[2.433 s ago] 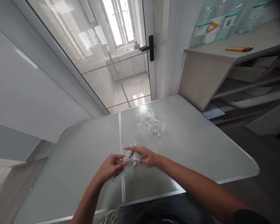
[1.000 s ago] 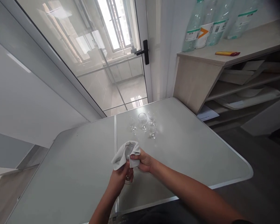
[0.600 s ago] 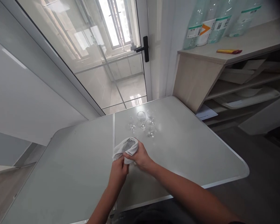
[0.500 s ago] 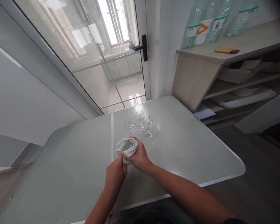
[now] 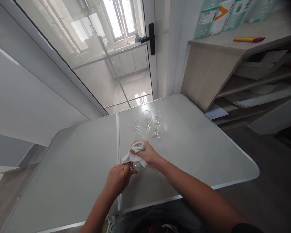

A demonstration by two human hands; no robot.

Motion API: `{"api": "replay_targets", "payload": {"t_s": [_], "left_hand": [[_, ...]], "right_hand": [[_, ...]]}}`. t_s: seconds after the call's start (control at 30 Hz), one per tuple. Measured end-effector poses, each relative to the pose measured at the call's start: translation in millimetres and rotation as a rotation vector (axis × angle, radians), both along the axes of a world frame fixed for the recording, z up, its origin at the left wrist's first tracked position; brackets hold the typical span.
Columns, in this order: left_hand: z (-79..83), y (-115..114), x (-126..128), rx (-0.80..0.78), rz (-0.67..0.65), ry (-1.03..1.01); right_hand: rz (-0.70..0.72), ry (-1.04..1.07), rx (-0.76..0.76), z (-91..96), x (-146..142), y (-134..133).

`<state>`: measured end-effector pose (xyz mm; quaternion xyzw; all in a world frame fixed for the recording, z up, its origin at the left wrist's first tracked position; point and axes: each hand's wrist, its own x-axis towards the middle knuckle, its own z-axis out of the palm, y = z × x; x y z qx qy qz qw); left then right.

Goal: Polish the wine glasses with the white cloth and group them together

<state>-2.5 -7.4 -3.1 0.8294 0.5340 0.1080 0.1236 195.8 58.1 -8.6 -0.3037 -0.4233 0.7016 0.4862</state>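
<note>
My right hand [image 5: 149,152] is closed on a bunched white cloth [image 5: 135,152], which is pressed against a small clear stemmed glass [image 5: 137,165]. Only part of that glass shows under the cloth. Gripping it near the stem, my left hand [image 5: 118,177] has its fingers closed just left of the cloth. Beyond the hands, several small stemmed glasses stand upright in a group, among them a front one [image 5: 156,133], a rounder one [image 5: 146,119] and a left one [image 5: 136,126].
The grey table [image 5: 87,161] has a metal seam and a raised metal rim. A glass door [image 5: 116,74] with a black handle [image 5: 151,38] borders its far side. On the right stands a wooden shelf [image 5: 208,74] bearing plastic bottles [image 5: 206,24] and a yellow-red packet [image 5: 249,39].
The cloth has gone from wrapped open around the glass rim to bunched over its side. The glass has tilted, and my left hand has shifted slightly left. The view has moved a little.
</note>
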Motion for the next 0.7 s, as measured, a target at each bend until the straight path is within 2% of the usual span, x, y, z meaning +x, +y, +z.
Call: {"api": "replay_targets", "payload": {"t_s": [0.07,0.13,0.2,0.3,0.4,0.5,0.6,0.7], "left_hand": [[-2.6,-3,4,-0.043,0.084,-0.216],[-3.3,-4,15,-0.115,0.176,-0.448],[-2.8,-4,29,-0.175,0.276,-0.647],[-0.9,1,47,-0.208,0.407,-0.795],[3.7,10,50,-0.186,0.391,-0.747],[9.4,16,43,-0.137,0.293,-0.618],[12.8,15,37,-0.014,0.294,-0.397],[17.5,8,32,0.072,0.299,-0.254]], "right_hand": [[0.012,0.268,-0.161,0.3,-6,-2],[0.058,0.423,-0.278,-5.0,-16,-6],[0.093,0.426,-0.314,-14.5,-27,-13],[0.006,0.258,-0.254,-26.0,-34,-22],[-0.074,0.124,-0.057,-24.6,-31,-23],[-0.038,0.082,0.118,-16.7,-26,-18],[-0.024,0.002,0.228,-14.6,-23,-14],[-0.122,-0.102,0.233,-18.5,-22,-10]]}}
